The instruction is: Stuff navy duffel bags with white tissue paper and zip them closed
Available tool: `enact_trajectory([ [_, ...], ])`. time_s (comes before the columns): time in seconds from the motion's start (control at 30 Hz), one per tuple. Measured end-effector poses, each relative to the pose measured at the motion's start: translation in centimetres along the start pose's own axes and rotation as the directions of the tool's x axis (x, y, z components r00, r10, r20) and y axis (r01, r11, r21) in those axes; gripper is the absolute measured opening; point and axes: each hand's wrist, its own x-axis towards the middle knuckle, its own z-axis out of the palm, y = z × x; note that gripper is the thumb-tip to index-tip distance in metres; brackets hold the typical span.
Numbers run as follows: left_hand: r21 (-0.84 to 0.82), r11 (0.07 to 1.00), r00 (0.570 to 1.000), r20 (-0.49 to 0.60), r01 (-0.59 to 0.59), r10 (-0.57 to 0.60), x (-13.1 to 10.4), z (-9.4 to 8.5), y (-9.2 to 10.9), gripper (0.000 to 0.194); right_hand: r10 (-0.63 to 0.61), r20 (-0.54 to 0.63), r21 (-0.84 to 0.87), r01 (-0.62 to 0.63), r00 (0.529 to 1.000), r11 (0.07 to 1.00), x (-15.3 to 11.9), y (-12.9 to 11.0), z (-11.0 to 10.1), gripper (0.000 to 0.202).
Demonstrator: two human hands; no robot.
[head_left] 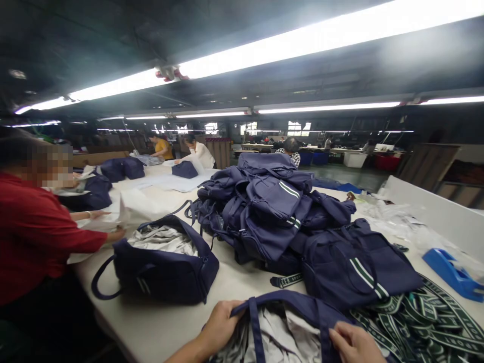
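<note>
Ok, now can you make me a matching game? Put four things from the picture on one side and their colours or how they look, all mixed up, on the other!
Things:
1. Tape dispenser
2. Heap of straps
3. Bag gripped by the left hand and right hand
4. Co-worker's sleeve

Looks:
A. Open, with something pale showing inside
B. Red
C. Bright blue
D. Dark green with white lettering

Right pairs: 1-C, 2-D, 3-A, 4-B
</note>
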Motion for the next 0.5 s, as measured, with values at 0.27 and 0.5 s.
enact_trajectory([
  [0.27,0.458,0.887,0.995,0.094,-0.063,0.022,1.1,2.0,1.7,0.054,-0.021,-0.058,-0.069,0.017,0.998,0.997,3.6,-4.0,-3.4,0.027],
  [0.5,0.371,0.892,0.965,0.138,-0.259,0.223,3.5,2.9,2.2,0.048,-0.010,-0.048,0.135,0.016,0.999,0.991,-1.3,-1.8,-2.7,0.031],
])
